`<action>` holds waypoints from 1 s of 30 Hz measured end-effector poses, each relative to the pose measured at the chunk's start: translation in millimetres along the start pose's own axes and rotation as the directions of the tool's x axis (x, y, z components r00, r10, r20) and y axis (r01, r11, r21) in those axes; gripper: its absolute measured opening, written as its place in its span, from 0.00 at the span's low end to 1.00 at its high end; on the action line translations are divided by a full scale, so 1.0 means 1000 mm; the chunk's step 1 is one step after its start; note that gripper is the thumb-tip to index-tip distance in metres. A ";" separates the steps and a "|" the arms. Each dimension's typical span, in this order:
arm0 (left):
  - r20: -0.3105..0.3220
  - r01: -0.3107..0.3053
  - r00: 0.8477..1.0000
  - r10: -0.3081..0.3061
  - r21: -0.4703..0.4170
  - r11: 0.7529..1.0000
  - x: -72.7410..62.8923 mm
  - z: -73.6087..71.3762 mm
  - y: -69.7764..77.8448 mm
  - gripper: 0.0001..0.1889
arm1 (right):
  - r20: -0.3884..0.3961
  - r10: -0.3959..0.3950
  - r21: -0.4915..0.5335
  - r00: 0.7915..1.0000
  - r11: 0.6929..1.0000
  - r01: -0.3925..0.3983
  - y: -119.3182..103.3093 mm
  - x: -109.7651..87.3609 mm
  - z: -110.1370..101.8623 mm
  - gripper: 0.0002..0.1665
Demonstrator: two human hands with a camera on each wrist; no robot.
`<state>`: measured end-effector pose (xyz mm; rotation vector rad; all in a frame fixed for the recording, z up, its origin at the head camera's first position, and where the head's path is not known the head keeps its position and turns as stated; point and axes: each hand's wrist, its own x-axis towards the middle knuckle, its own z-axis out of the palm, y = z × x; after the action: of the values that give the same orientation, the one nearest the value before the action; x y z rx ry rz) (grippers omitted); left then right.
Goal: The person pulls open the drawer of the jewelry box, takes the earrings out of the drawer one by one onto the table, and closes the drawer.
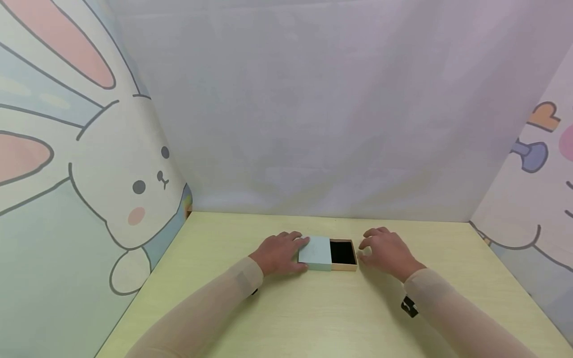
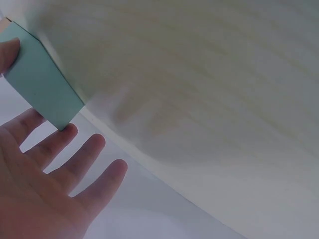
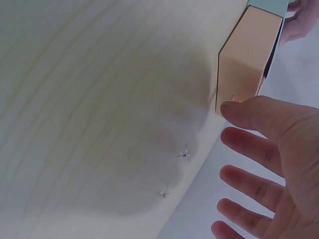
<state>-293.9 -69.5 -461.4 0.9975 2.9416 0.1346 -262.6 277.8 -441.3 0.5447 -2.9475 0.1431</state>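
Observation:
A small drawer box lies on the table, its mint-green sleeve (image 1: 315, 252) to the left and its peach inner tray (image 1: 343, 267) slid partway out to the right. Black lining (image 1: 342, 252) shows inside the tray. My left hand (image 1: 280, 253) holds the sleeve at its left end, thumb on the near side and fingers at the far side. Just beyond the tray's right end is my right hand (image 1: 387, 252), fingers loosely bent and holding nothing. In the right wrist view, its thumb (image 3: 249, 112) overlaps the tray's end corner. Two small silver star-shaped pieces (image 3: 184, 155) lie near that hand.
The pale wooden table (image 1: 286, 318) runs back to a plain light curtain (image 1: 295, 109). A rabbit-printed panel (image 1: 121, 189) stands along the left side, and another cartoon panel (image 1: 528, 199) along the right.

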 end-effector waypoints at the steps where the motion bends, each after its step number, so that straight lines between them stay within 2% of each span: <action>1: -0.002 0.001 1.000 -0.001 0.000 1.000 0.000 0.000 0.000 0.44 | 0.001 0.000 0.001 1.000 1.000 0.000 -0.001 0.001 0.000 0.07; 13: -0.008 0.003 1.000 -0.002 0.014 1.000 0.000 0.001 0.000 0.44 | 0.009 -0.012 -0.015 1.000 1.000 0.012 -0.008 0.004 0.004 0.05; 22: 0.002 0.008 1.000 -0.008 0.021 1.000 0.002 0.001 -0.001 0.45 | 0.008 -0.012 -0.003 1.000 1.000 0.012 -0.006 0.004 0.008 0.09; 30: 0.001 -0.001 1.000 0.001 0.036 0.999 0.002 0.002 -0.001 0.45 | 0.007 -0.016 0.006 1.000 1.000 0.016 -0.003 0.007 0.014 0.08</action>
<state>-296.6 -69.0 -464.0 1.0033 2.9531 0.0811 -269.8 271.0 -453.6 0.5710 -2.9499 0.1492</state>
